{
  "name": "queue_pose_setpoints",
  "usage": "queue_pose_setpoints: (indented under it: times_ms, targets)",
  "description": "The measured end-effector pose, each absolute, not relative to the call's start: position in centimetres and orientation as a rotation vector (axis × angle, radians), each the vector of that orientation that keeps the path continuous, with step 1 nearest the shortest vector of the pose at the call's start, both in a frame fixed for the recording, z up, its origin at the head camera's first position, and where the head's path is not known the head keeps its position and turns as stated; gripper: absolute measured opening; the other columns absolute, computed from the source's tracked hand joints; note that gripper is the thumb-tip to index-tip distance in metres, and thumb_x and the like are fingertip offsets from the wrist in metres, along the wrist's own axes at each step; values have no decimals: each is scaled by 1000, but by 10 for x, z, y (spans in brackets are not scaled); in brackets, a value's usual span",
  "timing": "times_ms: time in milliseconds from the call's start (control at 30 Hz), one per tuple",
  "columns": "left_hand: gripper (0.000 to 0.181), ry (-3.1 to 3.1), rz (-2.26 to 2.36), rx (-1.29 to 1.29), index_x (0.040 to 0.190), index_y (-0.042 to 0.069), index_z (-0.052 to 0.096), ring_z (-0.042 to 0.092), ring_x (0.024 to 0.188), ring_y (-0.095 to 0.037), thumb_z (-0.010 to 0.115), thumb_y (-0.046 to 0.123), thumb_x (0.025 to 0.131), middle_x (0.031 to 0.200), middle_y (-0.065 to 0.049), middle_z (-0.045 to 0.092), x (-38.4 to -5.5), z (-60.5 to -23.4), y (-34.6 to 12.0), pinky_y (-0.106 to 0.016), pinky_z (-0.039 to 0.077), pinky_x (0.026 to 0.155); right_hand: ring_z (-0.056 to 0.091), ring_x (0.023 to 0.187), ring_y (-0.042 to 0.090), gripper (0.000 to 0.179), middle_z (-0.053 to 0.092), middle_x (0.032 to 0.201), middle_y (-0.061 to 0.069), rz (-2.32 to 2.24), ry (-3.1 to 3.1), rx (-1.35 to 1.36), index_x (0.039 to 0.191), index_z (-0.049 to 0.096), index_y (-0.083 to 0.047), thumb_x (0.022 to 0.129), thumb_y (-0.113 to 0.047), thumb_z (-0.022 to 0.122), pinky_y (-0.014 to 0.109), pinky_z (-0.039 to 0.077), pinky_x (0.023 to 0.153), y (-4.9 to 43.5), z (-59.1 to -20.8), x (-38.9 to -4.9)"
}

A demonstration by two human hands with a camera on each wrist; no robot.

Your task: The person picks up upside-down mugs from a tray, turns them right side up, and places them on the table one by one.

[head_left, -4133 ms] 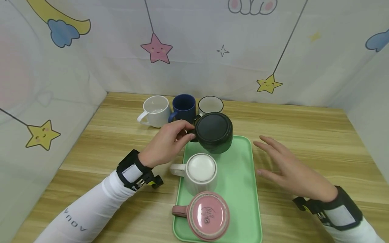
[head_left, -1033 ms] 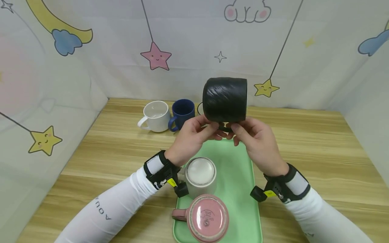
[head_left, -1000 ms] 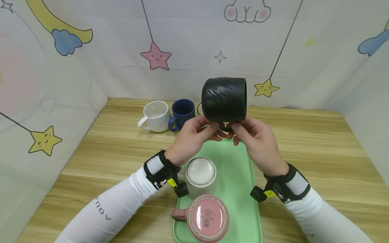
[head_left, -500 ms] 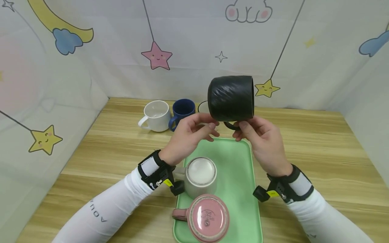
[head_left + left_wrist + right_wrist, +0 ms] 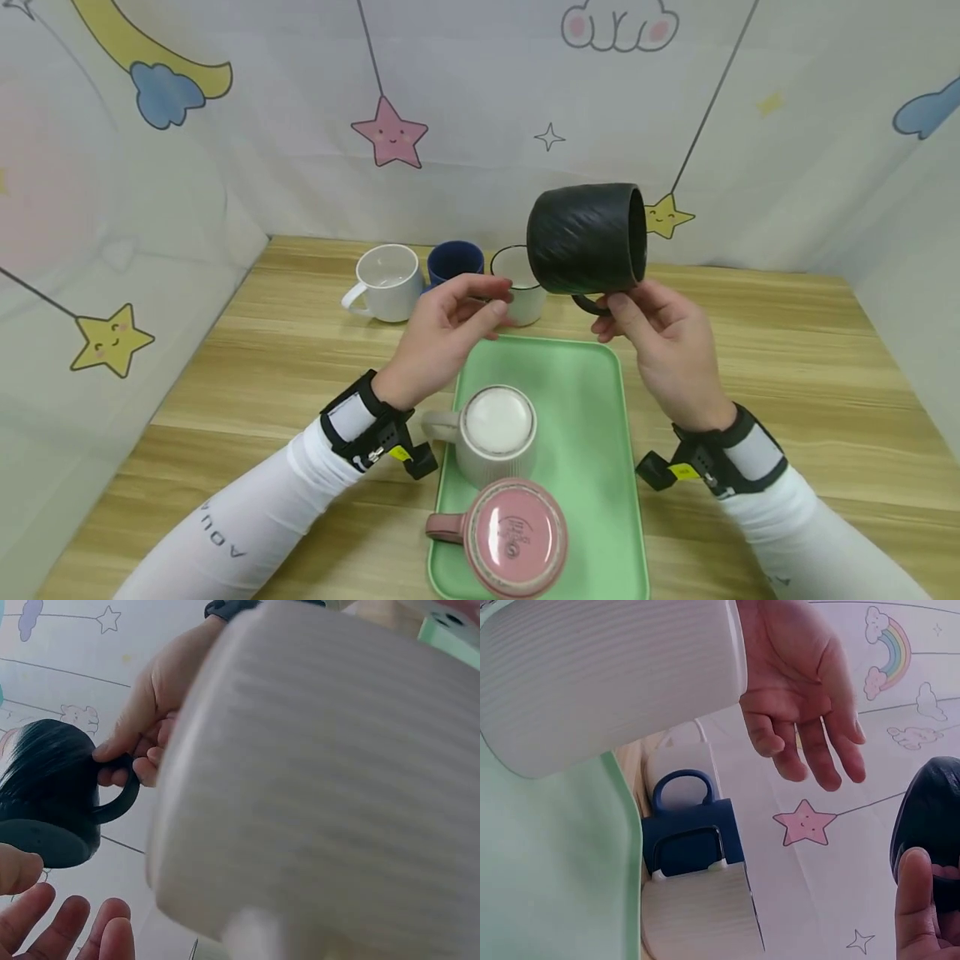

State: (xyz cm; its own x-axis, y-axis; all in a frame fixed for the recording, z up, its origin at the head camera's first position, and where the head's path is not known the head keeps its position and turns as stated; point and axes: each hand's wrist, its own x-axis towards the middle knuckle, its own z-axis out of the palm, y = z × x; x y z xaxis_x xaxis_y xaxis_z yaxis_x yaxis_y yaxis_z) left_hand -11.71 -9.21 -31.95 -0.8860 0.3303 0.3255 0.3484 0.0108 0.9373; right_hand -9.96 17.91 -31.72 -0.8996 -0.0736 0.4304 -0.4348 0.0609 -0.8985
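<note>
A black mug [image 5: 581, 240] hangs on its side in the air, mouth turned to the right and handle [image 5: 588, 306] pointing down. My right hand [image 5: 671, 354] pinches that handle near the rim, thumb in front and fingers behind. Apart from the mug, to its left, my left hand [image 5: 442, 333] has loosely bent fingers and holds nothing. In the left wrist view the mug's flat base [image 5: 45, 841] faces the left fingertips. Below the hands, a white ribbed mug [image 5: 497, 429] and a pink mug [image 5: 516, 537] stand upside down on a green tray [image 5: 588, 467], handles to the left.
At the back of the wooden table [image 5: 757, 350] stand a white mug [image 5: 392, 285], a blue mug [image 5: 455, 260] and a white mug with a dark rim [image 5: 525, 304], all upright in a row. A printed curtain [image 5: 480, 183] hangs close behind them.
The black mug has gone from upside down over the tray, in my left hand, to lying sideways in the air. My left hand has released it and drawn left; my right hand now holds it, further right.
</note>
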Motion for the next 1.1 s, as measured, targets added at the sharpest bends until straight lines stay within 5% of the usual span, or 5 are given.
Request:
queue_pose_setpoints:
  times_ms: [367,733,1100]
  targets:
    - [29,-2249,-1941,-718,132,-7,64,67,105,-28,65,1,104,131,-20,67,-116,-325,-107,-26,57,87,71,78,21,18,71,96,19,1888,-2072,476,119,72,6,106,-3,64,27,62,74,190,-321,-104]
    - [30,-2277,-1874,-678,132,-9,63,65,107,-30,65,0,104,132,-26,64,-113,-337,-122,-25,54,86,72,75,22,20,71,96,16,1842,-2120,439,120,71,9,106,-5,64,26,62,72,197,-328,-109]
    - [32,-2376,-1701,-656,134,-3,64,65,110,-28,68,6,104,133,-17,67,-110,-339,-136,-40,55,92,73,75,20,25,71,97,16,1740,-2218,373,122,71,8,106,-11,66,26,62,73,205,-338,-113]
